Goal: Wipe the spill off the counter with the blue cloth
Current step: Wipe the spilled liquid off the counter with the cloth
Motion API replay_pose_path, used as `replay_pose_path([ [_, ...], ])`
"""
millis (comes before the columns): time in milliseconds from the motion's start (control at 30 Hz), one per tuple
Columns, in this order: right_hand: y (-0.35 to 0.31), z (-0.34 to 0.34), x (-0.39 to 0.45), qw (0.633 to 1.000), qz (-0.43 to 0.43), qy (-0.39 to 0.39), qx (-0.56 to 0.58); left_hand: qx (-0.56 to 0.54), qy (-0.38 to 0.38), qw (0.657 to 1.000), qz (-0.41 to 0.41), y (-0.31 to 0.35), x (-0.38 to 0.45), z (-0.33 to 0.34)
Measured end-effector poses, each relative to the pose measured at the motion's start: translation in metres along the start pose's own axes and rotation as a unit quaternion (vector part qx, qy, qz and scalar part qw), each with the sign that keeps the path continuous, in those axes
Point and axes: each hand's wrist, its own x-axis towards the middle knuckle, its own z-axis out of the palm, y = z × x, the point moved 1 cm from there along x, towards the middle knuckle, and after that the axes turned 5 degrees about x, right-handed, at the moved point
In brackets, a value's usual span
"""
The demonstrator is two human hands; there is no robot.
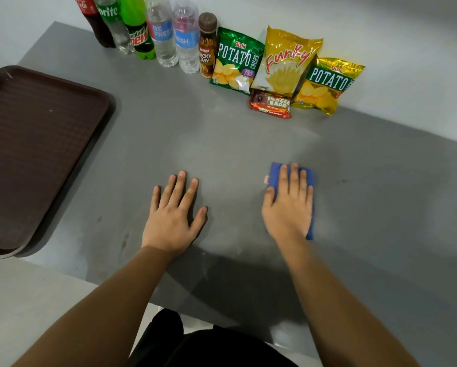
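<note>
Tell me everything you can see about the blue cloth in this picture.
The blue cloth is a small folded piece of soft-looking fabric, roughly rectangular, with a small white tag at its left edge. It lies flat on the grey counter, right of centre. The right hand presses on it palm down with fingers spread, covering most of it, so only the far end and the right edge show. The left hand rests apart on the bare counter.

The table (222, 144) centre lay open. A tray (36, 144) blocked the left side; bottles (163, 35) and snack bags (288, 64) lined the far edge.
</note>
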Motion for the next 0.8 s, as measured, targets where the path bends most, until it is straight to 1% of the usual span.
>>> replay_pose_path([
  [133, -0.002, 0.0, 0.023, 0.996, -0.075, -0.04, 0.01, -0.004, 0.008, 1.0, -0.001, 0.001, -0.001, -0.001],
  [200, 0.006, -0.004, 0.046, 0.995, -0.088, -0.05, 0.01, -0.002, 0.008, 1.0, -0.003, 0.001, -0.001, -0.001],
  [333, 0.034, -0.015, 0.085, 0.998, -0.04, -0.045, 0.016, -0.001, 0.008, 1.0, -0.004, 0.0, -0.001, 0.0],
  [467, 0.067, -0.025, 0.089, 0.999, 0.018, -0.032, 0.015, 0.002, 0.01, 1.0, -0.003, 0.0, -0.002, 0.001],
  [667, 0.092, -0.032, 0.048, 0.997, 0.066, 0.005, 0.03, -0.001, 0.015, 1.0, -0.004, 0.0, 0.0, 0.002],
  [800, 0.084, -0.03, 0.002, 0.998, 0.066, 0.011, 0.018, 0.0, 0.016, 1.0, -0.002, -0.001, 0.0, 0.004],
])
